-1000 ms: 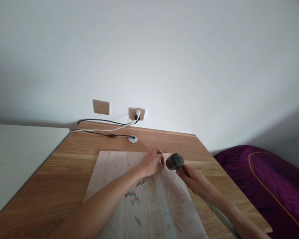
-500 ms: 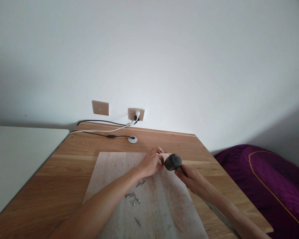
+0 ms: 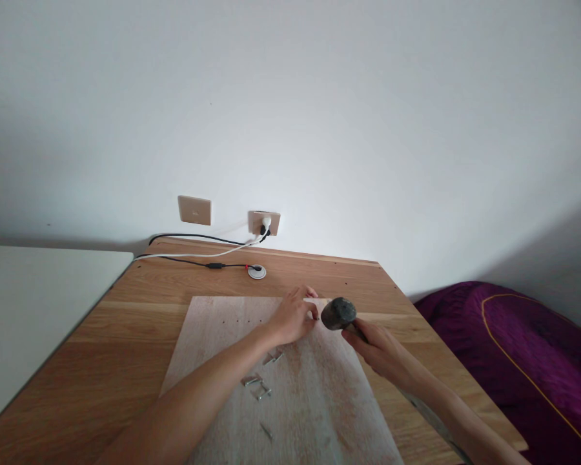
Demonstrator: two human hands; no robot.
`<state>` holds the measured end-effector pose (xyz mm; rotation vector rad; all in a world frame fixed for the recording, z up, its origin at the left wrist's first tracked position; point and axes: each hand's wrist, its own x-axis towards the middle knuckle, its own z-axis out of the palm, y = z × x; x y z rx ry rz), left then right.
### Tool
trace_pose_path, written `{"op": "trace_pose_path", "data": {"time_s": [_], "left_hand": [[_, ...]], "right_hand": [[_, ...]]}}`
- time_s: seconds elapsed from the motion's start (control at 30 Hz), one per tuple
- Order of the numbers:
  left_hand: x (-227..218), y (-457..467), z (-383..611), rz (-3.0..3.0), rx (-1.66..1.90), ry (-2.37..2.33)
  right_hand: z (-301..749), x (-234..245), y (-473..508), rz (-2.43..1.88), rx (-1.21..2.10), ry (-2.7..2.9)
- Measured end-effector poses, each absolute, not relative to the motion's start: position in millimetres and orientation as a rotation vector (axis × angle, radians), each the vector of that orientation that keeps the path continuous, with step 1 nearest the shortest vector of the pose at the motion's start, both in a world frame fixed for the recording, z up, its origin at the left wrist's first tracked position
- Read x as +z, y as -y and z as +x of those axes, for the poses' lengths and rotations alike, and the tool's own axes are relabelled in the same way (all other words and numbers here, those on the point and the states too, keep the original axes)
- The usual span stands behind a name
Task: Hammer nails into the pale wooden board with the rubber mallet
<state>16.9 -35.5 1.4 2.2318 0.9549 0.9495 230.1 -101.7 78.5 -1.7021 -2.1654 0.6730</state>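
Note:
My right hand (image 3: 375,345) is wrapped round the handle of a mallet (image 3: 339,314) with a thick dark head. The mallet's head hangs over the far right part of a pale wooden board (image 3: 314,400), just right of my left hand. Thumb and forefinger of my left hand (image 3: 293,316) are pinched together low over the board, with what looks like a nail (image 3: 317,318) between them, mostly hidden. Several loose silvery nails (image 3: 261,390) lie on the board below my left wrist. A row of small dark spots runs along its far side, left of the hand.
The board lies on a wooden desk (image 3: 111,349) against a white wall. Cables (image 3: 193,254) run along the desk's back to a wall socket (image 3: 256,223) and a round grommet (image 3: 256,272). A white surface (image 3: 43,310) stands left, a purple cushioned thing (image 3: 494,336) right.
The mallet's head has shifted slightly to the right, a little farther from my left fingers. My left hand keeps its pinch in nearly the same place.

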Motion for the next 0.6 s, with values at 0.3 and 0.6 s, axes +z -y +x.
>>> {"op": "trace_pose_path", "data": {"time_s": [0.3,0.6], "left_hand": [[1.0,35.7,16.8,2.242,0.927,-0.983],[3.6,36.2,16.5,2.237,0.939,-0.966]], "right_hand": [[226.7,76.5,101.4,-1.672,0.705,2.174],[225.3,76.7,106.0,-1.780,0.904,2.053]]}}
